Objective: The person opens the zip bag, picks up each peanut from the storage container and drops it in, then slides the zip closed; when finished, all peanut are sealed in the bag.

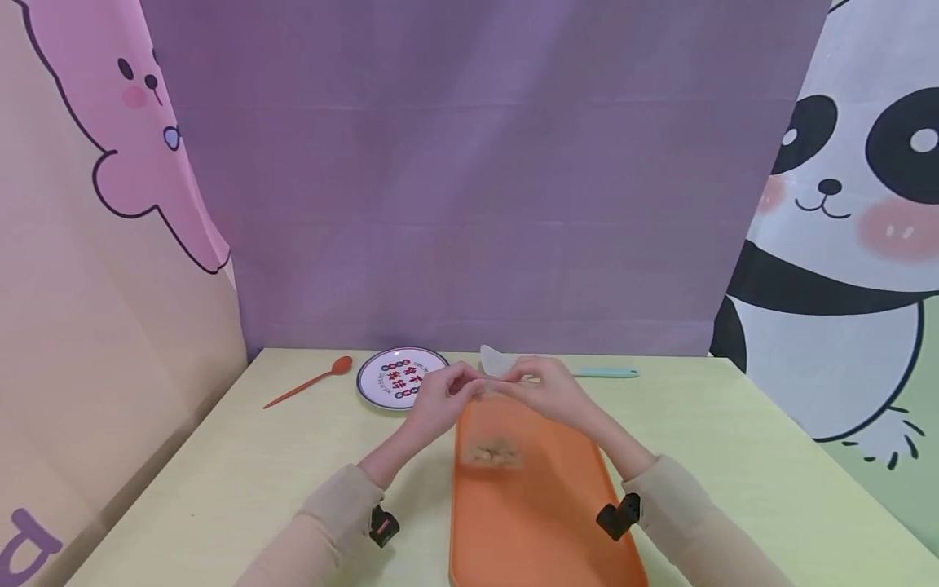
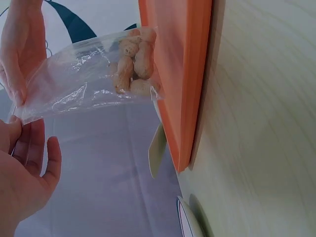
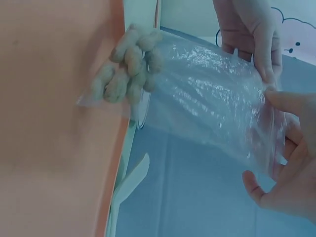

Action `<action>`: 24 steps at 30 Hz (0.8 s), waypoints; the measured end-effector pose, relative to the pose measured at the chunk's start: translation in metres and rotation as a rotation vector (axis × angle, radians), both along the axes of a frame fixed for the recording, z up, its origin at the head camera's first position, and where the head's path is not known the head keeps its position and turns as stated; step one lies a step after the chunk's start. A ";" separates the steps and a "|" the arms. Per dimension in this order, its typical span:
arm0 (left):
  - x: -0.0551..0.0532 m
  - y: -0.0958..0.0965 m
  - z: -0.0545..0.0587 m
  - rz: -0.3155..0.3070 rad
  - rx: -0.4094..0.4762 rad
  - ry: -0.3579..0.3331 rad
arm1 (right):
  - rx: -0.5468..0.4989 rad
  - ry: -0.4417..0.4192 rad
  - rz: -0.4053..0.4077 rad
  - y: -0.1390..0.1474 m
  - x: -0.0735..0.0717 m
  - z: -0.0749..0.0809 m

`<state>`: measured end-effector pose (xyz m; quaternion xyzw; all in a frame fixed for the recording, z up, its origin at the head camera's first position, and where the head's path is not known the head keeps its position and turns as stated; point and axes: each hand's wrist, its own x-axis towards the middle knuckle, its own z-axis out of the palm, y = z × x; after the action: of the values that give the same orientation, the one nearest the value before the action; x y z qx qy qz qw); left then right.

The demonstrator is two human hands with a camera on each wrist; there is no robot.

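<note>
Both hands hold a clear plastic bag (image 2: 74,74) by its top edge, with several unshelled peanuts (image 3: 131,66) gathered at its bottom. My left hand (image 1: 442,398) pinches the edge between thumb and fingers. Close beside it, my right hand (image 1: 546,393) pinches the same edge, the thumbs almost meeting in the right wrist view. The bag hangs down over an orange tray (image 1: 543,514), its peanut-filled end low above the tray's far half.
Left of the tray's far end lies a white plate (image 1: 381,383) with red lettering and a dark rim. An orange spoon (image 1: 308,383) is farther left. Behind the right hand lies a spatula (image 1: 607,372) with a mint handle and white blade. A purple curtain (image 1: 477,179) closes off the back.
</note>
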<state>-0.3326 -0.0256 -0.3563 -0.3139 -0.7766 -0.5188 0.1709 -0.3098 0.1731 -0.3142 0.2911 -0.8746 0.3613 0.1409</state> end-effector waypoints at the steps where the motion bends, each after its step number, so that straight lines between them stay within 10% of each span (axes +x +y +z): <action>1: 0.000 0.000 0.000 0.010 -0.006 0.004 | 0.001 0.004 -0.003 0.002 0.000 -0.001; 24: -0.008 -0.008 -0.006 0.020 0.063 -0.123 | 0.084 0.053 -0.107 0.040 0.004 -0.009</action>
<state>-0.3405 -0.0332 -0.3620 -0.2682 -0.7720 -0.5596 0.1376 -0.3057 0.2126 -0.3236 0.2592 -0.8992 0.3086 0.1705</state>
